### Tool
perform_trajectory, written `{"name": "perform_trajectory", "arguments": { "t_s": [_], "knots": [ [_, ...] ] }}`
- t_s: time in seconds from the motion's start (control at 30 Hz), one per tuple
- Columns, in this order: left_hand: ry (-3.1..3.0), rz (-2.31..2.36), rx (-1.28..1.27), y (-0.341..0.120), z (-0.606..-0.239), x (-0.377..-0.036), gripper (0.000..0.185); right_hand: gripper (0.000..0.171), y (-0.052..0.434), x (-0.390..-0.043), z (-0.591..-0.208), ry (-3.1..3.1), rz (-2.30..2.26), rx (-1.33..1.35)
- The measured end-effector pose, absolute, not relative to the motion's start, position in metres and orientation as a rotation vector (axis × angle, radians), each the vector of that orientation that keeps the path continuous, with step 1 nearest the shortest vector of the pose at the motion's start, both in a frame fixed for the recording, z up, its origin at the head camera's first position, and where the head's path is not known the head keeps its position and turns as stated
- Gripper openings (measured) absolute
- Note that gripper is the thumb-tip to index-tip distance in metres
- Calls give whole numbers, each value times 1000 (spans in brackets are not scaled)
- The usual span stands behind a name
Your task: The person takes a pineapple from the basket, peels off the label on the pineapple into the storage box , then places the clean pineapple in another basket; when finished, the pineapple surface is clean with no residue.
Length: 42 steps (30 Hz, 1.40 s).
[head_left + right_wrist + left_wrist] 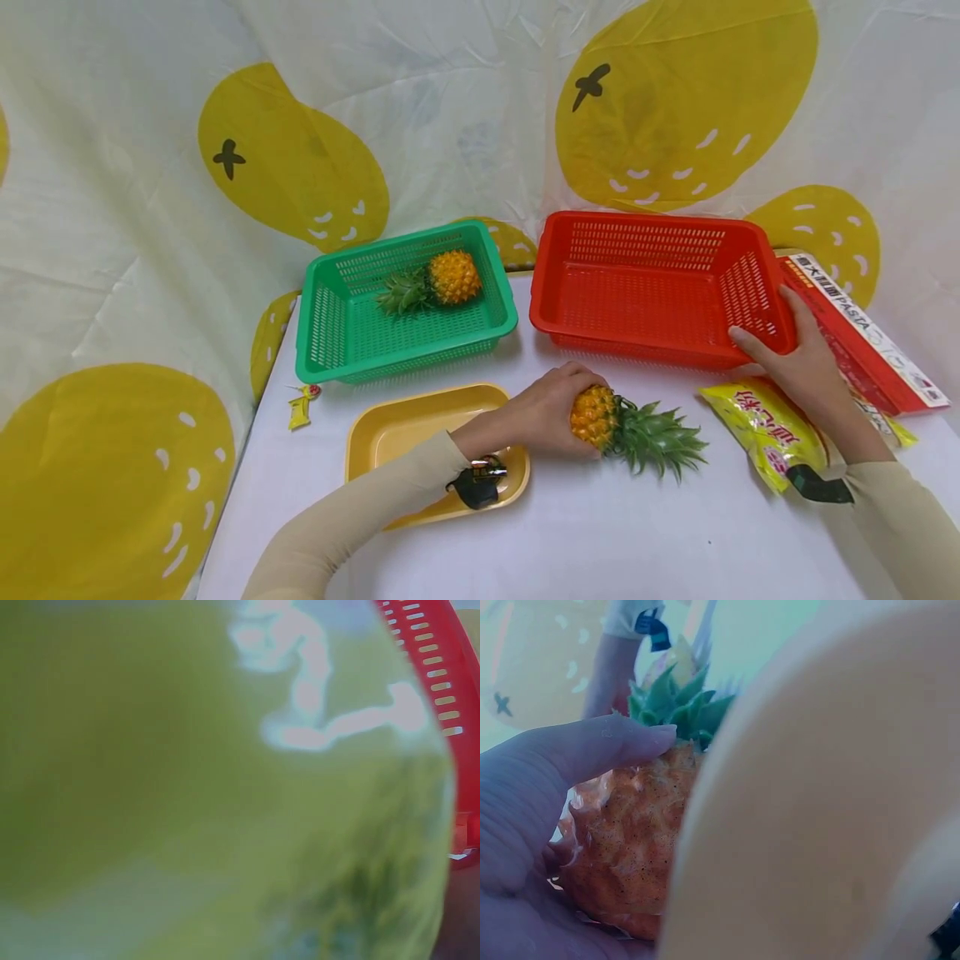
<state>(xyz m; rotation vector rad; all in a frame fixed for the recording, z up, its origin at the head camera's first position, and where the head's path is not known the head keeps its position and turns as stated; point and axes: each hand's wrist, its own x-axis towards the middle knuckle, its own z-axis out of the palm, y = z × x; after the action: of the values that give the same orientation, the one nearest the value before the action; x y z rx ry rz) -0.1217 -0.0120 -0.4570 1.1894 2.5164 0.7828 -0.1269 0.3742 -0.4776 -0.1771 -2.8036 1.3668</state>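
My left hand (551, 412) holds a small pineapple (594, 419) by its orange body, low over the white table, its green crown pointing right. In the left wrist view the thumb lies across the top of the pineapple (630, 847), beside the leaves; a blurred pale shape hides its right part. With my right hand (806, 362) I grip the front right corner of a red plastic basket (637, 346), thumb over the rim. The basket holds nothing. A yellow bag (772, 433) lies under the right wrist and fills most of the right wrist view.
A green basket (405, 354) with another pineapple (454, 277) stands at the back left. A yellow tray (360, 442) with a dark item (480, 485) sits under my left forearm. A small yellow packet (300, 411) lies left; a red-and-white pasta package (862, 333) lies right.
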Motion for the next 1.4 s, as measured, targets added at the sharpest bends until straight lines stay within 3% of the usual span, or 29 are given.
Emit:
{"name": "perform_trajectory", "arguments": {
  "t_s": [0.3,0.87,1.1,1.4],
  "knots": [
    [2498,936,1218,-34,-421,-127,83,104,377,-126,-477,-2803,1374,-167],
    [2735,1030,1179,-129,-349,-159,82,105,377,-127,-480,-2802,1374,-187],
    [2796,1036,1065,-169,-342,-181,84,108,377,-128,-482,-2790,1370,-188],
    [2841,1025,920,-204,-359,-201,86,108,376,-129,-482,-2784,1387,-196]
  ]
}}
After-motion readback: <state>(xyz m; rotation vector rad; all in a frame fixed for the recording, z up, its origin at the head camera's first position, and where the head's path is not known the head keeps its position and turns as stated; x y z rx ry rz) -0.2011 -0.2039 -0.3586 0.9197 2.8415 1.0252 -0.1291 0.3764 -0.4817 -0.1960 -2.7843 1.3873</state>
